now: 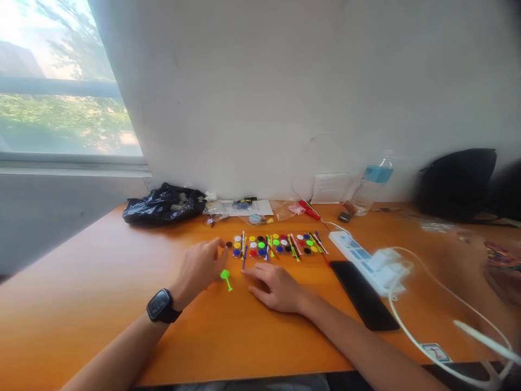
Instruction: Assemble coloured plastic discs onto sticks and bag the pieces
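My left hand (200, 271), wearing a black smartwatch (159, 306), has its thumb and index finger closed around the near edge of a small black disc (229, 245). Its other fingers are curled and partly hidden. A bright green disc (224, 274) and a green stick (229, 284) lie just below that hand. My right hand (277, 285) rests on the table with fingers apart; its index fingertip touches the lower end of a blue arrow-shaped stick (245, 256). Several coloured discs (261, 245) and arrow-shaped sticks (293, 247) stretch in rows to the right.
Behind the rows lie a black plastic bag (165, 205), small packets and a red-handled tool (310, 209). A white power strip (366, 260) with cables and a black phone (362, 294) are at right, near a clear bottle (368, 190). Another person's blurred arm (472, 266) shows far right.
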### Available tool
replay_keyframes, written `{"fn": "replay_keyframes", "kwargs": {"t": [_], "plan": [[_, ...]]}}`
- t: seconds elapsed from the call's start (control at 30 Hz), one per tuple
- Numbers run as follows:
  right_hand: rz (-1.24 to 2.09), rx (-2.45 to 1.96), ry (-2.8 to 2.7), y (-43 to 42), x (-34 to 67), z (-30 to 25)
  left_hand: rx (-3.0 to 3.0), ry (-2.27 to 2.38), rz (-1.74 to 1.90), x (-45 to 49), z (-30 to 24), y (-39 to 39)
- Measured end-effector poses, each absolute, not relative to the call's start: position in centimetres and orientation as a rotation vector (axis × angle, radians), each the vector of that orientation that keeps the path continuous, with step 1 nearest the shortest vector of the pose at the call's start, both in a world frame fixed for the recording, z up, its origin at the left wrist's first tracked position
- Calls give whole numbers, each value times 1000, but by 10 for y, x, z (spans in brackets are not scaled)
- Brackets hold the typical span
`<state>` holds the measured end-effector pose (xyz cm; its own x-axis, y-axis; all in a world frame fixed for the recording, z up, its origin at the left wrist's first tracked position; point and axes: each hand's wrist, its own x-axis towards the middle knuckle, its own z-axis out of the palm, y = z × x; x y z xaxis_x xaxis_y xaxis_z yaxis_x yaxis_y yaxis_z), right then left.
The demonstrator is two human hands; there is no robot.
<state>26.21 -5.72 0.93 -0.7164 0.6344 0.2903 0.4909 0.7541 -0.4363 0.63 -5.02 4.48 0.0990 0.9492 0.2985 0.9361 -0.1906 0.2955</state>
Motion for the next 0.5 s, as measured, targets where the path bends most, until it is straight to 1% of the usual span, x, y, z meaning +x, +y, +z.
{"fn": "replay_keyframes", "kwargs": {"t": [0.13,0.37,0.5], "plan": [[452,-864,-2521,-57,262,7,2319,1994,630,-3,50,-47],[424,-849,-2545,-57,262,10,2528,1768,341,0,46,-50],[405,-863,-2566,-57,262,11,2536,1736,267,0,46,-50]]}}
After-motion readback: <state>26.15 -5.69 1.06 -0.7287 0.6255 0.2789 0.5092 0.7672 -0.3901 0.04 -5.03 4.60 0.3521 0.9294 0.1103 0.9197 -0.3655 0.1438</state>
